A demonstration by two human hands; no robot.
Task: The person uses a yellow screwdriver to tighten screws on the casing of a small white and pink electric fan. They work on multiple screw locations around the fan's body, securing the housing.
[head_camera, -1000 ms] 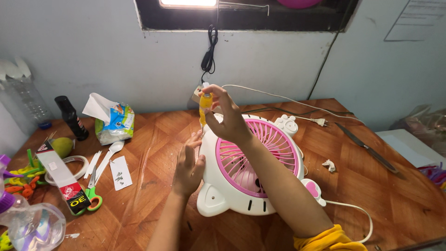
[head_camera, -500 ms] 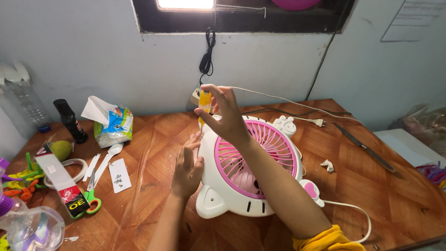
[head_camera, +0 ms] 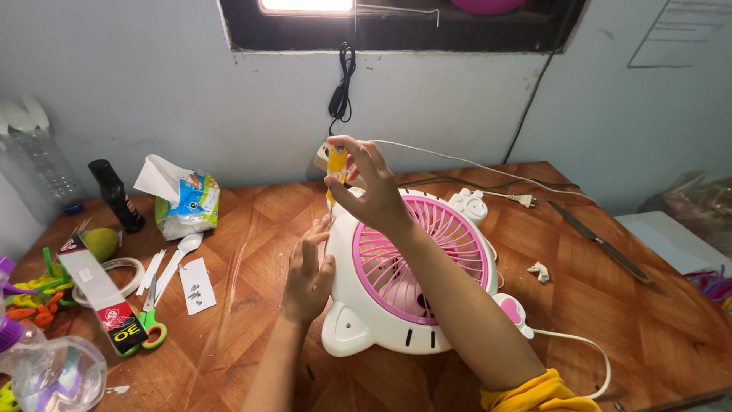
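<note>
one white-and-pink fan (head_camera: 412, 275) lying flat mid-surface (head_camera: 610, 305) | one little yellow bottle (head_camera: 336, 169) | right hand (head_camera: 370, 191) raised over the fan's top edge, pinching the bottle | left hand (head_camera: 309, 275) flat, fingers together, pressed on the fan's left side

The right hand (head_camera: 366, 187) covers most of a small yellow bottle (head_camera: 336, 164), leaving only a strip of it showing between the fingers (head_camera: 352, 145). The right forearm crosses the pink grille of the white fan (head_camera: 358, 313), hiding its centre. At the lower left, a clear plastic bottle (head_camera: 46, 374) is cut off by the frame's edge. The specks on a white paper slip (head_camera: 197, 288) on the bench (head_camera: 648, 320) are too small to tell.
</note>
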